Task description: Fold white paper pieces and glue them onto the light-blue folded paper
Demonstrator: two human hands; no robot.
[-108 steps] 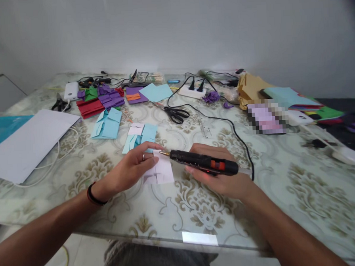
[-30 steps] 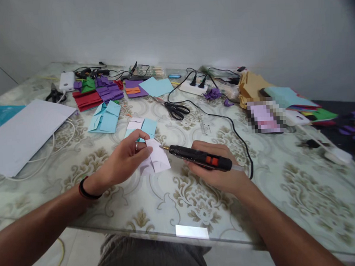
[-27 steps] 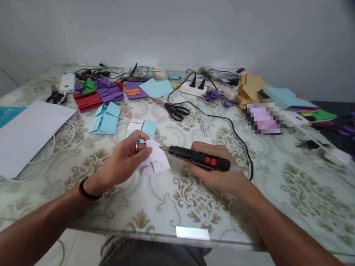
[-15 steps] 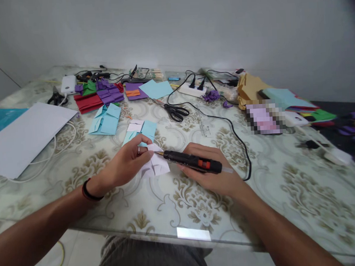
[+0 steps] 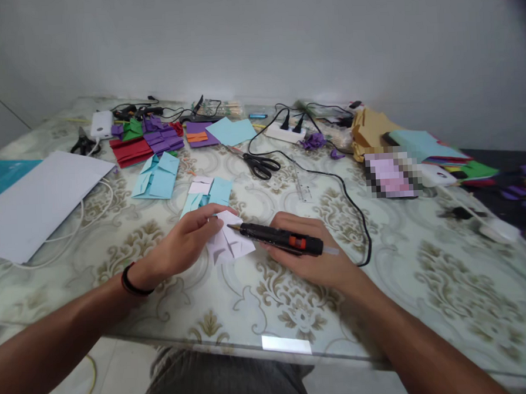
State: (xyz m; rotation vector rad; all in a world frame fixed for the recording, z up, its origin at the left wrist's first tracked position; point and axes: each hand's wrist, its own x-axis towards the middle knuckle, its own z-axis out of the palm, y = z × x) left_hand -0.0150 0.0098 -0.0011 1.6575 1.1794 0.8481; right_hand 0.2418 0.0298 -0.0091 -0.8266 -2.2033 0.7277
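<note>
Between the fingers and thumb of my left hand (image 5: 190,239) is a folded piece of white paper (image 5: 232,242), its creased flaps facing up. My right hand (image 5: 308,256) is closed around a black glue gun (image 5: 283,238) with a red slider and a clear glue stick poking out of its back end. The brass nozzle points left over the upper part of the paper, close to my left thumb; whether it touches cannot be made out. Just beyond my left hand lie folded light blue papers (image 5: 221,191), with a pale folded piece (image 5: 200,184) among them.
Black-handled scissors (image 5: 261,165) lie beyond my hands. A black cord (image 5: 346,192) curves right of my right hand from a white power strip (image 5: 281,132). White sheets (image 5: 47,202) lie left, near folded blue paper (image 5: 156,178). A phone (image 5: 392,175) and coloured papers (image 5: 428,144) are at the right.
The glue gun has shifted slightly left, and its nozzle sits a little farther over the paper. My left fingers have shifted their hold, and the paper is turned slightly.
</note>
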